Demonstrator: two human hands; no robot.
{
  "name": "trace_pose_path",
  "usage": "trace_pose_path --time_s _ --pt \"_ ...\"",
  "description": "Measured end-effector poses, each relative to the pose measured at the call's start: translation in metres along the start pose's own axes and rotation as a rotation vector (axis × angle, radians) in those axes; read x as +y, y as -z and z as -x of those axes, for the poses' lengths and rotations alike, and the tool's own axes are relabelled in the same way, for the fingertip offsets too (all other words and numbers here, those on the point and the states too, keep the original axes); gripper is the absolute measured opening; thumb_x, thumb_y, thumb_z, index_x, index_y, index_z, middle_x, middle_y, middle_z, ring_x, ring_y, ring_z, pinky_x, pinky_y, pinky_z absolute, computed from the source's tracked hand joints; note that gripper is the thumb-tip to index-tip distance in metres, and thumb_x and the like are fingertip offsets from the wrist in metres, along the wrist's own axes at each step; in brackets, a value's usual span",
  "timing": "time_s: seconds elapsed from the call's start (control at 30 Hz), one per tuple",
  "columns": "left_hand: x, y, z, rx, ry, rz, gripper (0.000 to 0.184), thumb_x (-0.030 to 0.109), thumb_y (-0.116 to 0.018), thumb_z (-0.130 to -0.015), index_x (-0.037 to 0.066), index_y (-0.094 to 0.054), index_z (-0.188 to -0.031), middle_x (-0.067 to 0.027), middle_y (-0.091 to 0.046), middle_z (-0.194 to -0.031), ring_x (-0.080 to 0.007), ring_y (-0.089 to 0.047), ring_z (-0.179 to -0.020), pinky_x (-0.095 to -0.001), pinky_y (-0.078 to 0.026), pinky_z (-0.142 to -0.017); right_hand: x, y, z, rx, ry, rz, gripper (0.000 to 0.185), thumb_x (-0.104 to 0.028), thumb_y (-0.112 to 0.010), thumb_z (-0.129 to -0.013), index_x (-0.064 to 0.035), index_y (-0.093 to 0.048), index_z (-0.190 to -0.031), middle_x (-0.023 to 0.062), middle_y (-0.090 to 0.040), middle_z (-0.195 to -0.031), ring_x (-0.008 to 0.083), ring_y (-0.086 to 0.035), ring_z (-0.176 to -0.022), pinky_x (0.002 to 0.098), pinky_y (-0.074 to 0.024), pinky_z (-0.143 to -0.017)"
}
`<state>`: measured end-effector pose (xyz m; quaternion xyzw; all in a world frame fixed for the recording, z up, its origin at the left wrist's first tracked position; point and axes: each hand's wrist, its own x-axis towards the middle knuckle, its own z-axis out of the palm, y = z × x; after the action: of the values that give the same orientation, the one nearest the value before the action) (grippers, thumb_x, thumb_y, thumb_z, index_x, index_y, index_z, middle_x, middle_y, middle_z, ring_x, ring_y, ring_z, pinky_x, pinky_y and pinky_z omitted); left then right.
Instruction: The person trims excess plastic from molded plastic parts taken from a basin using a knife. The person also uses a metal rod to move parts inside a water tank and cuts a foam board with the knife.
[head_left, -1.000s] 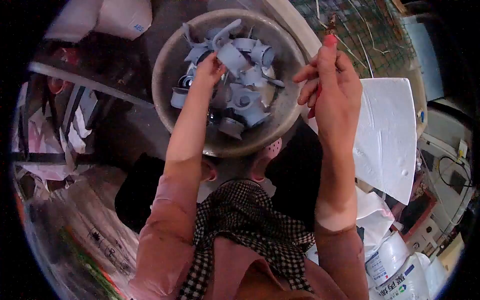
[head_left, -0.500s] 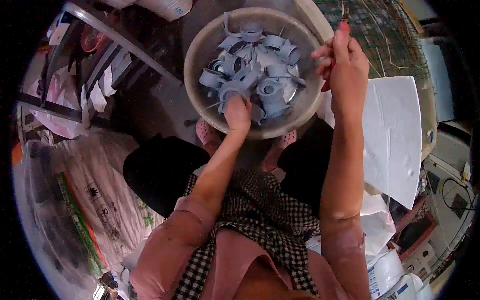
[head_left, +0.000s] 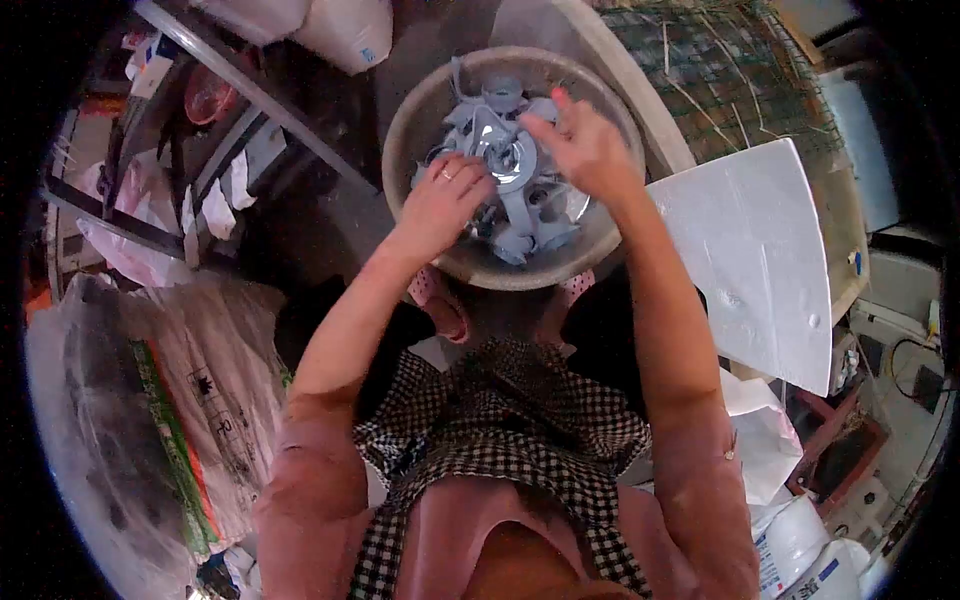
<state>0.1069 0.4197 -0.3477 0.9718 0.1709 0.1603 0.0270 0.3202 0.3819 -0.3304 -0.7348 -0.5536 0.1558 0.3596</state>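
A round basin with a worn rim holds several grey curved plastic parts. Above its middle, a grey part with a shiny ring lies between my two hands. My left hand has its fingers curled against the left side of that part. Just right of it, my right hand is raised over the basin's right side, thumb and forefinger pointing left and up. What the right fingers hold, if anything, is too small and blurred to make out.
A white foam board leans at the right, beside green netting. Metal frame bars stand at the upper left. Large plastic sacks lie at the lower left, white bags at the lower right.
My right hand has come down and left, from beside the netting to over the basin. My left hand has lifted a grey part and moved slightly up. The view has shifted.
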Motion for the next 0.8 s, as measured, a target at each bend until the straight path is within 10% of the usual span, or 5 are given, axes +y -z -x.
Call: trace_pose_path --time_s 0.2,0.37,0.5,0.67,0.8 --pt "0.004 0.056 -0.027 0.374 0.163 0.081 0.037 0.011 -0.056 -0.077 0.005 -0.049 -0.112 -0.0121 -0.049 -0.112 -0.0284 -0.047 -0.108 -0.0362 -0.041 -0.088 -0.023 0.004 -0.012 -0.179 -0.142 -0.781 0.038 -0.032 -0.07 -0.073 0.0004 -0.055 -0.083 0.004 -0.059 -0.07 0.0081 -0.055 -0.056 0.0216 -0.0423 -0.043" --pt "0.013 0.036 -0.038 0.385 0.843 1.168 0.048 0.031 -0.047 -0.09 0.007 -0.035 -0.13 -0.0086 -0.044 -0.124 -0.0175 -0.044 -0.11 -0.0302 -0.04 -0.087 -0.052 -0.004 -0.004 0.017 -0.238 -0.77 0.051 -0.029 -0.076 -0.066 0.0048 -0.043 -0.083 0.0081 -0.054 -0.07 0.0118 -0.055 -0.056 0.0255 -0.0439 -0.04" --pt "0.016 0.025 -0.043 0.603 0.899 1.357 0.047 0.037 -0.041 -0.092 0.01 -0.033 -0.13 -0.0081 -0.051 -0.113 -0.0138 -0.053 -0.094 -0.0269 -0.046 -0.071 -0.049 -0.019 -0.004 0.111 -0.081 -0.602 0.057 -0.034 -0.079 -0.061 0.0028 -0.044 -0.085 0.0097 -0.054 -0.068 0.0135 -0.055 -0.054 0.0275 -0.0443 -0.042" --pt "-0.004 0.042 -0.043 0.672 1.237 2.001 0.052 0.048 -0.038 -0.089 0.006 -0.038 -0.12 -0.0079 -0.05 -0.081 -0.0145 -0.047 -0.056 -0.0217 -0.045 -0.045 -0.058 0.014 -0.009 -0.147 -0.364 -0.865 0.04 -0.035 -0.056 -0.084 0.0024 -0.052 -0.098 0.0103 -0.062 -0.089 0.0113 -0.059 -0.065 0.0227 -0.0385 -0.043" --pt "-0.043 0.034 -0.023 0.739 1.428 2.48 0.047 0.048 -0.032 -0.091 0.008 -0.041 -0.114 -0.0136 -0.045 -0.096 -0.0161 -0.048 -0.067 -0.0217 -0.046 -0.046 -0.047 0.0 -0.006 -0.136 -0.314 -0.65 0.038 -0.035 -0.049 -0.088 0.0022 -0.054 -0.093 0.0123 -0.064 -0.086 0.0144 -0.061 -0.066 0.025 -0.0391 -0.046"
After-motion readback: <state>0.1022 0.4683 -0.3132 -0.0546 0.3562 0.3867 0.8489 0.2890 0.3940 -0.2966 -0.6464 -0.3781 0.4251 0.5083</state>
